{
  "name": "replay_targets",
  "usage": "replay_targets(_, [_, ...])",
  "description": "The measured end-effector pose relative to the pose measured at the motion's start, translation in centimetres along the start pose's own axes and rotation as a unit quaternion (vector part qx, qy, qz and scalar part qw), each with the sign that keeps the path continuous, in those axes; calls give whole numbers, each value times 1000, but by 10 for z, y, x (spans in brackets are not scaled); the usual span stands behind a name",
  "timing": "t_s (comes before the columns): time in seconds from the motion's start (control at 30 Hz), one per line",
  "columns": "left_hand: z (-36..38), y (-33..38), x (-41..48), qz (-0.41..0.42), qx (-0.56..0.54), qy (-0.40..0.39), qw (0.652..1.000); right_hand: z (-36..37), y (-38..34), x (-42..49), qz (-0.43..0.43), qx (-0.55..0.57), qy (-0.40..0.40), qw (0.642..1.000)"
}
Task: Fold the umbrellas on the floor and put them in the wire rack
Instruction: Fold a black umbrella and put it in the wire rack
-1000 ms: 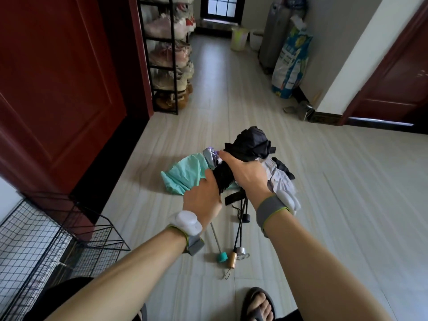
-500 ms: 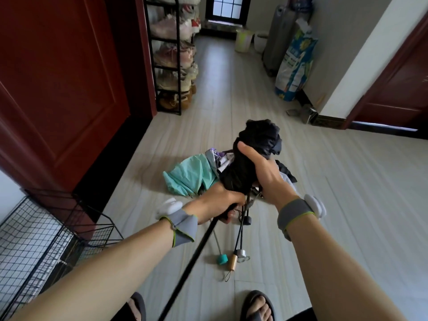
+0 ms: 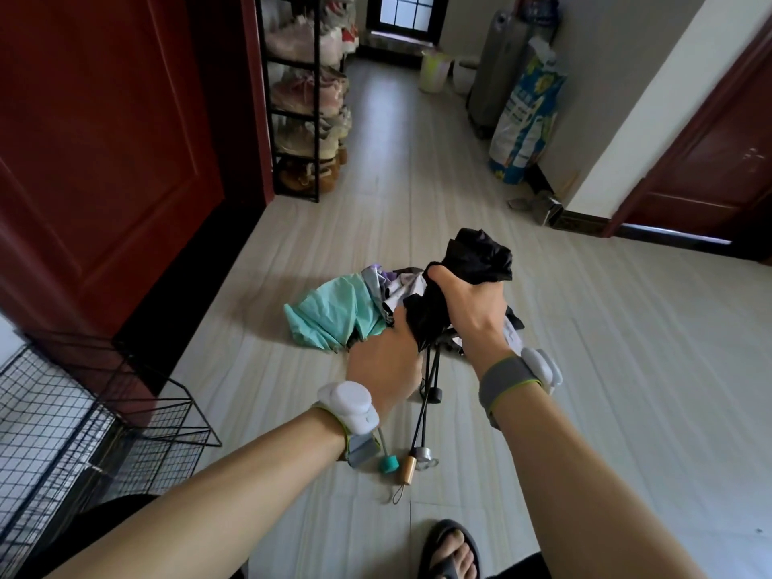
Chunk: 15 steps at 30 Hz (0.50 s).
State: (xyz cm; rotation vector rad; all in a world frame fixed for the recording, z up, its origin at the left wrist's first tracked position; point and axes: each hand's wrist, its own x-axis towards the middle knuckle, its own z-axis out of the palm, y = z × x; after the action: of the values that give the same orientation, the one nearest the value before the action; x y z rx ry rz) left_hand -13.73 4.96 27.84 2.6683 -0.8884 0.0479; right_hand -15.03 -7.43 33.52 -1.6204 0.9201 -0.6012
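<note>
Both hands are on the same thing here, the black umbrella (image 3: 480, 254). The right hand (image 3: 472, 305) is wrapped tight round the bunched canopy, thumb hooked over the top, with a wad of black fabric sticking out at its 12 o'clock. The left hand (image 3: 384, 365) sits just below at the right one's 7 o'clock, back of the hand to the camera, closed round the lower part of the fabric. Its fingers are hidden, so I can't say exactly how they lie. The umbrella is up off the floor (image 3: 605, 369), held between the two hands and tilted away from the person.

Right behind the hands, on the floor, is the rest of the pile. A teal umbrella (image 3: 330, 311) lies at the left hand's 10 o'clock, with a pale umbrella (image 3: 388, 284) crumpled against it. Their thin shafts run back towards the person, and three handles (image 3: 408, 470) sit close together at 6 o'clock.

The wire rack (image 3: 83, 415) stands well apart at 8 o'clock, beside the red door (image 3: 104, 140). Further out there's a shoe rack (image 3: 307, 98) at 11 o'clock and a printed sack (image 3: 528, 123) at 1 o'clock. A sandalled foot (image 3: 451, 549) pokes in at the bottom edge.
</note>
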Motion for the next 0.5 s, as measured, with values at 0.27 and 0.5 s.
replay_targets(0.27, [-34, -18, 15, -14, -501, -236, 832, -13, -4, -3, 71, 191, -99, 974])
replay_targets(0.5, [-53, -21, 23, -113, -628, -326, 698, -16, -11, -10, -5, 117, -161, 980])
